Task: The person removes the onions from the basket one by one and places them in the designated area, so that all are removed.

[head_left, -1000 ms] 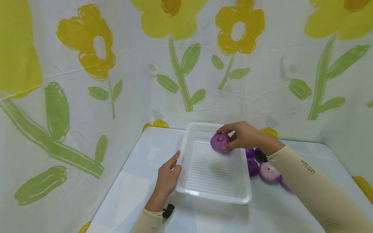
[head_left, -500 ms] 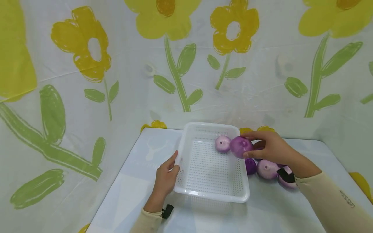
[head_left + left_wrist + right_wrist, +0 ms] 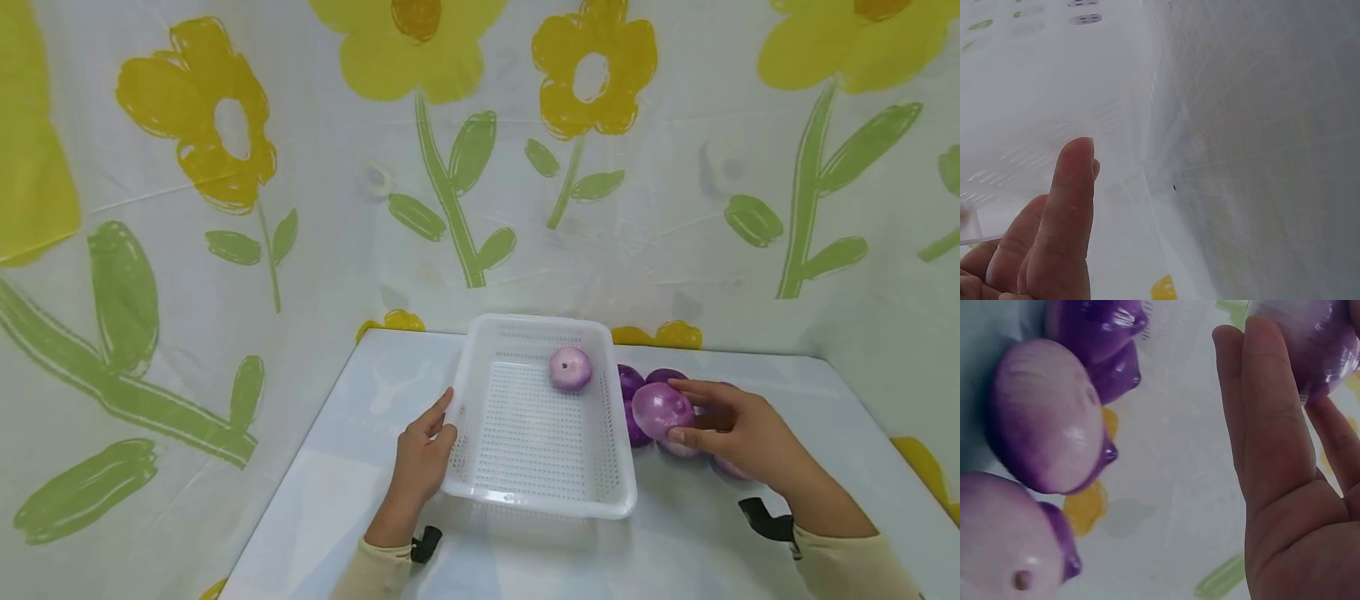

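In the head view, my left hand (image 3: 420, 458) holds the left rim of a white perforated plastic basket (image 3: 540, 505). The left wrist view shows the left hand's fingers (image 3: 1063, 219) extended along the basket's outer side. A pale purple onion (image 3: 570, 368) sits inside, near the basket's far right corner. To the right of the basket, my right hand (image 3: 750, 433) pinches a glossy purple onion (image 3: 662, 411) between thumb and fingers, just above a cluster of other onions. That held onion (image 3: 1319, 350) is partly cut off in the right wrist view.
Several onions lie against the basket's right side, including a dark purple onion (image 3: 630, 380); some are partly hidden by the right hand and held onion. A pale table (image 3: 322, 517) carries everything. A white curtain (image 3: 337, 167) with yellow flowers surrounds it.
My right hand has carried the purple onion from over the basket out to the right, above the cluster. The pale onion in the basket has come into sight. My left hand stays at the rim.
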Tool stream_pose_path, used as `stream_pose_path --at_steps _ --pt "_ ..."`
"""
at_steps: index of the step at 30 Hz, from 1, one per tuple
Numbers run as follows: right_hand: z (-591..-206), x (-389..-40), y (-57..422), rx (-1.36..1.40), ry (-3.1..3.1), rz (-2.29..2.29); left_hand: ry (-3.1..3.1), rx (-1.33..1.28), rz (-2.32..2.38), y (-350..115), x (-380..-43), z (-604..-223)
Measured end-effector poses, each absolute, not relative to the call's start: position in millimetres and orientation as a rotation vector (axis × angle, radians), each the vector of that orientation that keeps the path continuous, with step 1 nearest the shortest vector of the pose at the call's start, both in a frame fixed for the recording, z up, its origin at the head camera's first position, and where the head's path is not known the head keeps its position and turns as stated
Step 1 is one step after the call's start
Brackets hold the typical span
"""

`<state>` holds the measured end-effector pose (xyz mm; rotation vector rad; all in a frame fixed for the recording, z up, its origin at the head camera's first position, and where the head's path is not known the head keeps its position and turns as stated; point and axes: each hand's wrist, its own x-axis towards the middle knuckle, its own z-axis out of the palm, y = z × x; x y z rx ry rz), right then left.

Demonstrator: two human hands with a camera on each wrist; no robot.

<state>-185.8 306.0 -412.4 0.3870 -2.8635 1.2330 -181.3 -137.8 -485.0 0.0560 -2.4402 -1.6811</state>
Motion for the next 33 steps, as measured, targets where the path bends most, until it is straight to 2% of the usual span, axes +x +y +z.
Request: stream_pose_path --at_steps 12,24,33 --pt "-450.0 -171.7 308.1 0.257 -2.858 1.482 -2.418 0.045 -1.711 -139.1 -181.1 -484.8" --pt "-473.7 -169.0 302.1 0.458 -2.848 1.539 -2.42 0.048 -1.695 -138.9 -181.8 -485.3" --pt "-480.8 -169.0 290.6 0.494 -2.885 1.437 -2.43 0.051 -1.694 -138.6 -180.2 -484.9"
